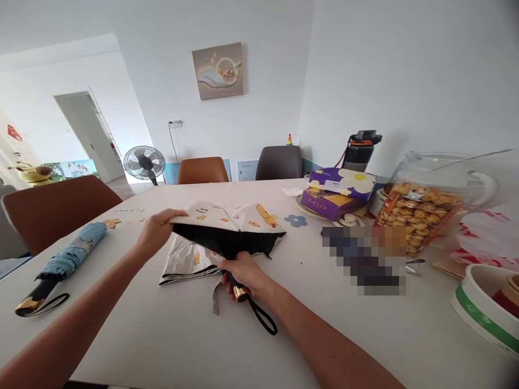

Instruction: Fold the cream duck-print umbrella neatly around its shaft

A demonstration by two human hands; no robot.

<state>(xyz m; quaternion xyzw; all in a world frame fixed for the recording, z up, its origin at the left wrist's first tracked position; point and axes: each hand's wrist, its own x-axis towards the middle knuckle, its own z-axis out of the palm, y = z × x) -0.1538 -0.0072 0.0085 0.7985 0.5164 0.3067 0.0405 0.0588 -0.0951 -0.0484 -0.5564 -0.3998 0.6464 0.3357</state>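
Observation:
A cream umbrella [211, 218] with yellow cartoon figures and a black lining lies loosely folded in front of me, its canopy partly spread over the table. My right hand [244, 272] is wrapped round its black handle, whose gold end and black wrist loop stick out toward me. With my left hand [159, 228] I pinch the canopy's edge at the left and hold it lifted, so the dark underside shows. A pale closure strap [216, 298] hangs beside the handle. Off to the left lies a second, blue umbrella [73, 254], rolled up.
On the white table [162, 335], the right side holds purple tissue boxes [330, 202], a clear jar of snacks [421, 210], a dark bottle [359, 151], a blurred-out item [365, 262] and a green-striped white bowl [482, 310]. Chairs [203, 170] and a fan [145, 162] stand beyond.

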